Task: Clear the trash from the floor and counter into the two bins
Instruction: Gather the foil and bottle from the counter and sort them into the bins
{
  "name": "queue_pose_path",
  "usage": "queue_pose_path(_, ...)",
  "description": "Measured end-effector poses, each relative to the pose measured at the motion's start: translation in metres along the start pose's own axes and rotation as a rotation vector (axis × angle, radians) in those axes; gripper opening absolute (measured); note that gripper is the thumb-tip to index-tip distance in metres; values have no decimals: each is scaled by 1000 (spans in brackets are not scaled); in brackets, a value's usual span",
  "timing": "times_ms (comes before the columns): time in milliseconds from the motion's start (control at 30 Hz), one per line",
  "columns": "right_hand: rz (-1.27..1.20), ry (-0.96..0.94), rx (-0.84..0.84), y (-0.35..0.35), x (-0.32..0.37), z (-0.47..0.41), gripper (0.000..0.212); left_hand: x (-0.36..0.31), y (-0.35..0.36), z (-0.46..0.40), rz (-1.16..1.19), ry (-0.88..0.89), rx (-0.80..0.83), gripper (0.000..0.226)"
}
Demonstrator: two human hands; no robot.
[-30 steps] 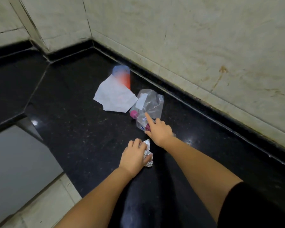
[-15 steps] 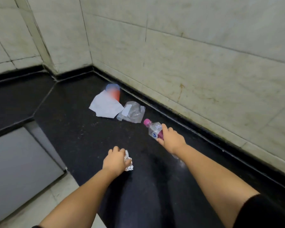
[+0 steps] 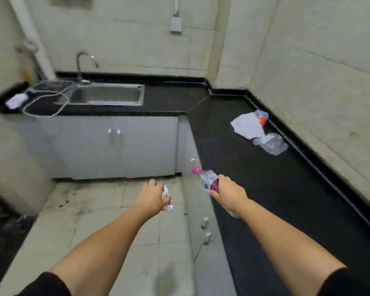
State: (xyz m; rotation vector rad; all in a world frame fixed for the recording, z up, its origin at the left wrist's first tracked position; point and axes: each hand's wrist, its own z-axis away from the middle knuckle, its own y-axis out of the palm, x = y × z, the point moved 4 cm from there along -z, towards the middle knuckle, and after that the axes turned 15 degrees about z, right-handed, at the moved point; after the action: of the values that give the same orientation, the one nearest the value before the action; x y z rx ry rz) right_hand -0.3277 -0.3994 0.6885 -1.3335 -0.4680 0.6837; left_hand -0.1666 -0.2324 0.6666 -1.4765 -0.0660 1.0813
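Note:
My right hand grips a clear plastic bottle with a pink cap, held over the counter's front edge. In my left hand is a crumpled ball of foil, out over the tiled floor. On the black counter at the far right lie a white sheet of paper, a red and blue wrapper partly under it, and a clear plastic bag. At the lower left a dark bag-like shape shows, blurred.
A steel sink with a tap sits in the far counter, with wire racks and a small white item to its left. Grey cabinet doors run below. The tiled floor is stained. Walls close in on the right.
My right hand took the bottle off the counter and both hands drew back from it. My view swung left and up, so the sink, cabinets and floor came into sight.

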Motion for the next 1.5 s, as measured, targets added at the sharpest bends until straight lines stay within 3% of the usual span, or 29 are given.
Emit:
queue_pose_path(200, 101, -445, 13, 1, 224, 40, 45, 186, -84, 146, 133, -395, -249, 48)
queue_pose_path(467, 146, -903, 127, 60, 517, 218, 47, 400, -108, 434, 263, -907, -448, 46)
queue_pose_path(700, 203, -1082, 254, 148, 657, 365, 47, 511, -84, 601, 387, -1206, -483, 45)
queue_pose_path(1100, 305, -1010, 406, 341, 777, 336, 51, 685, 39, 531, 590, -1175, -372, 52)
queue_pose_path(1300, 234, -1041, 394, 485, 851, 289, 54, 827, 146, 452, 538, -1252, -433, 58)
queue_pose_path(1500, 157, -1105, 340, 579, 862, 253, 59, 908, 258, 400, 633, -1339, -456, 63)
